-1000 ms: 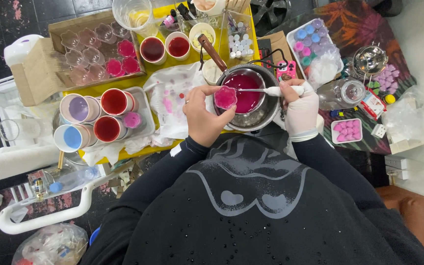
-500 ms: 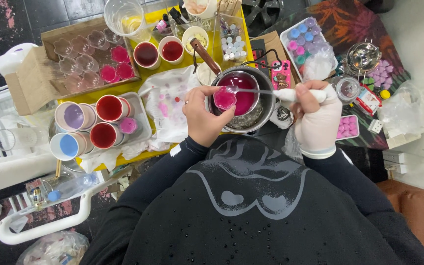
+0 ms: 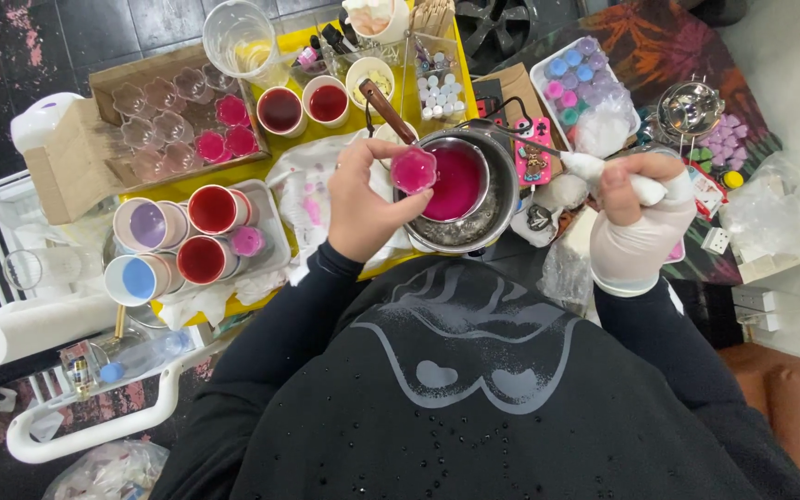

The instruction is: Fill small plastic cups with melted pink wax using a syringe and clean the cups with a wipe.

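Head view: left hand (image 3: pixel 361 199) bare, fingers clamped round small flower-shaped cup (image 3: pixel 414 168) filled pink, held upright at left rim of metal pot (image 3: pixel 474 185), touching or just over it – cannot tell which

Pot holds pink liquid (image 3: pixel 456 181); cup lies left of liquid, between palm and pot

Right hand (image 3: pixel 636 218) gloved white, fingers curled shut on white handle (image 3: pixel 604 171); handle's long axis runs left and up toward pot's far rim; tool end unclear

Left hand nearer cup; right hand well apart, right of pot
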